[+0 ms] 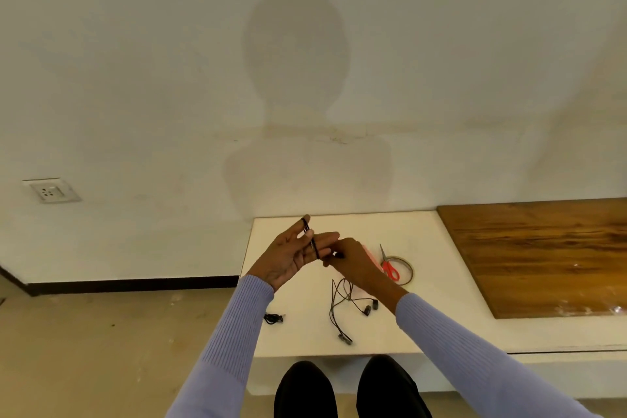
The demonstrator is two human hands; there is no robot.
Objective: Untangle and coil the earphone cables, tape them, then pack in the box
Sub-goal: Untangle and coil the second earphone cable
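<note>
My left hand (294, 256) is raised above the white table (427, 237), palm up, fingers spread and straight. Black earphone cable (311, 238) is wound in loops around those fingers. My right hand (353, 263) sits just right of it and pinches the cable near the left fingertips. The rest of that cable (339, 305) hangs down to the table, ending in two earbuds (370, 307) and a small plug piece (344, 338). A second small black coil (273, 318) lies by my left sleeve.
Red-handled scissors (389, 266) lie across a roll of clear tape (405, 270) on the table behind my right hand. A pink object (371, 254) shows partly behind that hand. A wooden board (543, 254) covers the surface at right. A wall socket (51, 190) is at far left.
</note>
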